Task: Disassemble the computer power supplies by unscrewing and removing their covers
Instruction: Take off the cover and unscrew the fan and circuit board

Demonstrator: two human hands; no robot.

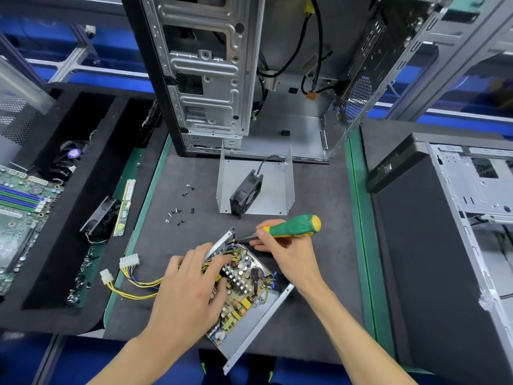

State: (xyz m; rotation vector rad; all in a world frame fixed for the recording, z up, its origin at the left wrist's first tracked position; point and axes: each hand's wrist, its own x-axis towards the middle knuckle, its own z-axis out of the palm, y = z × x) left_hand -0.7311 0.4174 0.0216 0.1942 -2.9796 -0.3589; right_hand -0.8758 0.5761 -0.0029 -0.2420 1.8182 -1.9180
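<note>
Ok, head view: PSU (244,290) sits open on the grey mat (319,245), near the front edge, PCB exposed; its U-shaped cover (277,190) w/ fan (247,193) already off, standing behind it. Left hand (191,287) presses flat on the wire bundle and board, fingers spread. Right hand (288,259) grips green/yellow screwdriver (291,225), tip at PSU's far corner. Loose screws (180,207) lie to the left. Step looks like board screw removal; next needs tip seated square, PSU held steady.
</note>
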